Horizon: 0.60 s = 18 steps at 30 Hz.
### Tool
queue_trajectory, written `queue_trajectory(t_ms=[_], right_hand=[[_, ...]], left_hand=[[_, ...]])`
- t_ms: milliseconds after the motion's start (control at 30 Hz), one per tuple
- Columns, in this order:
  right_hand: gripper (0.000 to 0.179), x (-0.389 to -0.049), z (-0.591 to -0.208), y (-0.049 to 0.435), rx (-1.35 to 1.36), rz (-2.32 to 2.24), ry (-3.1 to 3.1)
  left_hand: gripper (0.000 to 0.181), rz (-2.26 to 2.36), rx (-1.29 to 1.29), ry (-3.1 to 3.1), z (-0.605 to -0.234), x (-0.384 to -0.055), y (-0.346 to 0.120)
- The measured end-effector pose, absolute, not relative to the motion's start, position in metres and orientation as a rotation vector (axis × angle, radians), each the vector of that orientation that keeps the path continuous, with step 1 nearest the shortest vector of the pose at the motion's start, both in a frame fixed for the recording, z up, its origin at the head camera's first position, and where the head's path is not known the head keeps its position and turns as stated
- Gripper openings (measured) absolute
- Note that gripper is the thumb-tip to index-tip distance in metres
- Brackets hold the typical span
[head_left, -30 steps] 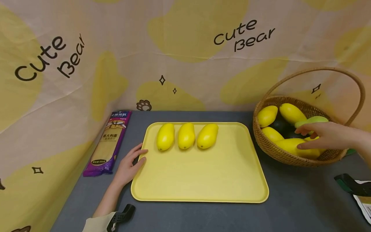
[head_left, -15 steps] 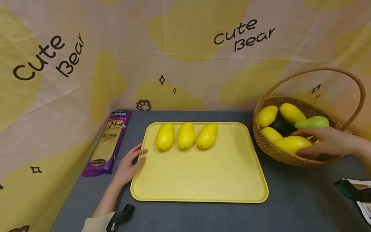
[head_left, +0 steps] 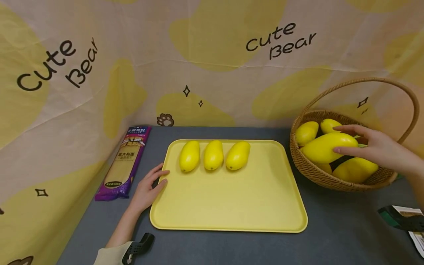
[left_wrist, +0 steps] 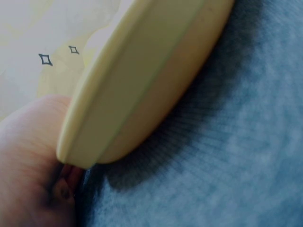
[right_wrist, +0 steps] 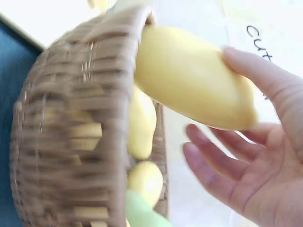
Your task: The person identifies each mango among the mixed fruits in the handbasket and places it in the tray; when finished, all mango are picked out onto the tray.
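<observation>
Holding a mango point(head_left: 328, 148) between thumb and fingers point(right_wrist: 213, 171), the right hand point(head_left: 377, 148) is over the basket point(head_left: 326, 181) — the left hand point(head_left: 145, 189) rests relaxed fingers point(head_left: 160, 173) on the tray point(head_left: 232, 200), three mangoes point(head_left: 213, 155) along its far side.

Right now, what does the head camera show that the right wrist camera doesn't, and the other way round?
Only the head view: the left hand and the pasta packet.

Only the right wrist view: the lower fingertips of the right hand, hidden in the head view.

Both: that right hand holding a yellow fruit, the wicker basket, more yellow fruit inside, and a green fruit, barely showing in the head view.
</observation>
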State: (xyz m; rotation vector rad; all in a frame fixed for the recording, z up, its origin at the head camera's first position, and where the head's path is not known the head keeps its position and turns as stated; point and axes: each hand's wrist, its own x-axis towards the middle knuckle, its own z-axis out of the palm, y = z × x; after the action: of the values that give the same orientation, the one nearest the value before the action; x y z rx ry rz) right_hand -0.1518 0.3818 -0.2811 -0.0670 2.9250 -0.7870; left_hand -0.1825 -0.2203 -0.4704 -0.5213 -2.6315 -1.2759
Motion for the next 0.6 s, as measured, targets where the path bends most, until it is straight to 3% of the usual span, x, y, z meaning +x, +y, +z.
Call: queue_trajectory(t_ms=[167,400,600], right_hand=[[0.067,-0.152,-0.28,0.37,0.05,-1.222,2.891],[0.033,-0.157,-0.287,0.346,-0.041,-2.286,2.123],[0.021,-0.16,-0.299,0.307,-0.147,-2.392,1.779]], left_hand=[[0.028,-1.269,-0.532,-2.625,-0.469,-0.182,-0.221],[0.029,-1.28,-0.538,-2.617,-0.471,-0.183,-0.223],[0.029,-1.293,-0.549,-2.606,-0.472,-0.183,-0.224]])
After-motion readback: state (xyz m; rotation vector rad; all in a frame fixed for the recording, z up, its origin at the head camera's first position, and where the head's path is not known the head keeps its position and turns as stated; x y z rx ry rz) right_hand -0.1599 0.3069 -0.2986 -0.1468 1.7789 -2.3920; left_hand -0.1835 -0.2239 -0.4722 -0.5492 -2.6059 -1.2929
